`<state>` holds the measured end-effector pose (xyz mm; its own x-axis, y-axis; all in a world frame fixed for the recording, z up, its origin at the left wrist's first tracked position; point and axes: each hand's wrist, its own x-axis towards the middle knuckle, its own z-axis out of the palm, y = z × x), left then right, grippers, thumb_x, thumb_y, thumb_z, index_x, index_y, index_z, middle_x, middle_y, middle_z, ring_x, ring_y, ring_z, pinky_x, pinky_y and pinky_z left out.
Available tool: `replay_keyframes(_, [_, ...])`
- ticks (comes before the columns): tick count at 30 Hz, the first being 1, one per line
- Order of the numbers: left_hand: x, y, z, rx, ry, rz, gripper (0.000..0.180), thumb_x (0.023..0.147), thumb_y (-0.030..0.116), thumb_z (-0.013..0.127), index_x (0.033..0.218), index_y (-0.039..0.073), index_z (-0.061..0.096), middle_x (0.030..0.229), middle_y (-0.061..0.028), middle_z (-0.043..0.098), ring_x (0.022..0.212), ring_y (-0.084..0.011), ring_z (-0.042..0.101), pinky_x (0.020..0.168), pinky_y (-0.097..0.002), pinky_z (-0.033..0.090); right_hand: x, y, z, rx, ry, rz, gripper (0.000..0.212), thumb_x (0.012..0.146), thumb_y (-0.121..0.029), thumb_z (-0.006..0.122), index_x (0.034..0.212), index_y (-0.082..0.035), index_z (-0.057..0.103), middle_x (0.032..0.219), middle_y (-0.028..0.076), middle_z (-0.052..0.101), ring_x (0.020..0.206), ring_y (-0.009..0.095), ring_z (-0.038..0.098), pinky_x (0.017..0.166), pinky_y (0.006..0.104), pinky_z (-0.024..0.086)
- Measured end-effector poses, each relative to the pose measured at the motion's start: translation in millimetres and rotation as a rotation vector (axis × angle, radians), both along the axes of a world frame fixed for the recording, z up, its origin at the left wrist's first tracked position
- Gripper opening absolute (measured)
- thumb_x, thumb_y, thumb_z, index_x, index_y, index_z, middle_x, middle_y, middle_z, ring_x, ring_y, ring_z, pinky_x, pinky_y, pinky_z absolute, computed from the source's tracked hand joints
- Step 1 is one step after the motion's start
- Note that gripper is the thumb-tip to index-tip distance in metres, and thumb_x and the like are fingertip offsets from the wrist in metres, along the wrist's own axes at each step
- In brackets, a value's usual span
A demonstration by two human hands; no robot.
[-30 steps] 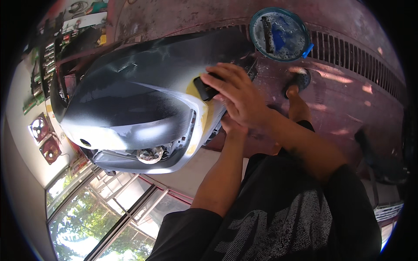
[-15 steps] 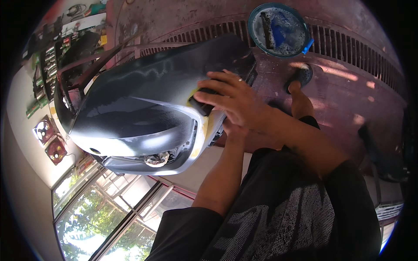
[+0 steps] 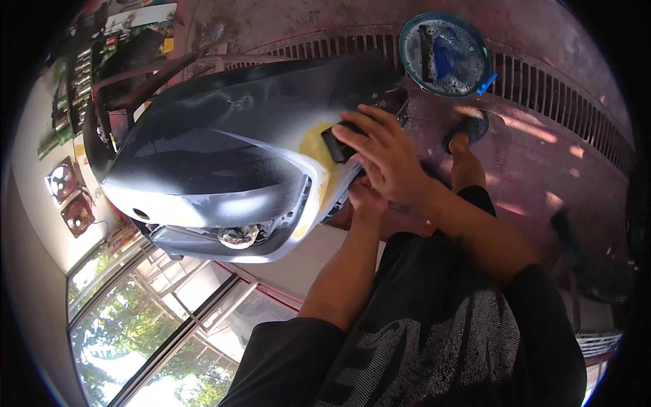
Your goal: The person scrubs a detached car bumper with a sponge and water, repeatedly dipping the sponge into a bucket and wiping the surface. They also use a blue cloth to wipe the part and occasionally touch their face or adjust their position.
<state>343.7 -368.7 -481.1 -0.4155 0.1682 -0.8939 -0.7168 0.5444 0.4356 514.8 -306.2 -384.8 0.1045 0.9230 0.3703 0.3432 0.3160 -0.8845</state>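
A car bumper (image 3: 196, 152) with a patchy grey and white coat lies in front of me, a yellow filler patch (image 3: 315, 144) near its right end. Over the right edge of that patch, my right hand (image 3: 392, 159) presses a black sanding block (image 3: 334, 145) against the surface, fingers laid across its top. My left hand (image 3: 367, 197) is at the bumper's near right edge, fingers curled round it and partly hidden under my right hand. A lamp opening with a crumpled, pale covering (image 3: 239, 236) shows at the near side of the bumper.
A round tub (image 3: 407, 64) of soapy water, with a dark strip and a blue cloth-like piece (image 3: 444, 57) in it, stands at the far right by a floor grate (image 3: 536, 85). My foot (image 3: 468, 132) is below it. Shelving (image 3: 81, 88) and fans (image 3: 62, 182) are at left, windows (image 3: 135, 325) at lower left.
My right hand has slid the sanding block to the right across the bumper, uncovering more of the yellow patch. The left hand stays at the edge. The whole view has shifted slightly.
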Motion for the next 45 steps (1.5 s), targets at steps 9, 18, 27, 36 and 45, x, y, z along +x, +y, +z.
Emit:
replay_keyframes(9, [-12.7, -6.8, -21.6, 0.062, -0.093, 0.048, 0.045, 0.105, 0.022, 0.048, 0.149, 0.018, 0.059, 0.148, -0.0097, 0.054, 0.133, -0.0346, 0.057, 0.115, -0.0534, 0.052, 1.2, -1.8, -15.2, -0.046, 0.053, -0.034, 0.06, 0.092, -0.007, 0.076, 0.151, -0.019, 0.068, 0.155, 0.01, 0.063, 0.141, 0.039, 0.054, 0.116, 0.0578, 0.043])
replay_keyframes(18, [-5.6, -1.5, 1.1, 0.209, -0.193, -0.058, 0.05, 0.112, 0.035, 0.048, 0.156, 0.012, 0.054, 0.155, -0.0102, 0.055, 0.142, -0.0323, 0.055, 0.117, -0.052, 0.05, 2.6, 10.9, -23.5, -0.032, -0.021, 0.023, 0.059, 0.094, -0.014, 0.077, 0.152, -0.019, 0.068, 0.157, 0.007, 0.063, 0.144, 0.038, 0.055, 0.119, 0.0561, 0.041])
replay_keyframes(27, [-5.5, 1.6, 12.8, 0.369, -0.346, -0.145, 0.049, 0.119, 0.036, 0.039, 0.163, 0.014, 0.045, 0.157, -0.0053, 0.051, 0.146, -0.0241, 0.05, 0.123, -0.0447, 0.043, -4.2, 10.6, 8.5, 0.0, 0.016, 0.019, 0.061, 0.089, -0.015, 0.081, 0.149, -0.02, 0.07, 0.151, 0.006, 0.066, 0.143, 0.035, 0.054, 0.116, 0.0567, 0.038])
replay_keyframes(36, [-9.9, -2.1, 6.2, 0.088, -0.099, -0.069, 0.055, 0.117, 0.046, 0.045, 0.161, 0.013, 0.048, 0.158, -0.0058, 0.053, 0.148, -0.0238, 0.05, 0.126, -0.0459, 0.038, -26.1, 17.3, 45.9, 0.038, 0.08, 0.047, 0.057, 0.093, -0.009, 0.074, 0.15, -0.017, 0.068, 0.153, 0.008, 0.065, 0.144, 0.036, 0.054, 0.119, 0.054, 0.039])
replay_keyframes(45, [-13.1, -7.0, 2.8, 0.249, -0.255, -0.136, 0.062, 0.115, 0.055, 0.049, 0.159, 0.012, 0.053, 0.16, -0.0063, 0.055, 0.149, -0.0235, 0.05, 0.128, -0.0475, 0.035, -38.8, 14.3, 60.5, 0.064, 0.029, 0.005, 0.059, 0.093, -0.014, 0.077, 0.151, -0.021, 0.068, 0.153, 0.004, 0.065, 0.142, 0.034, 0.056, 0.118, 0.055, 0.039])
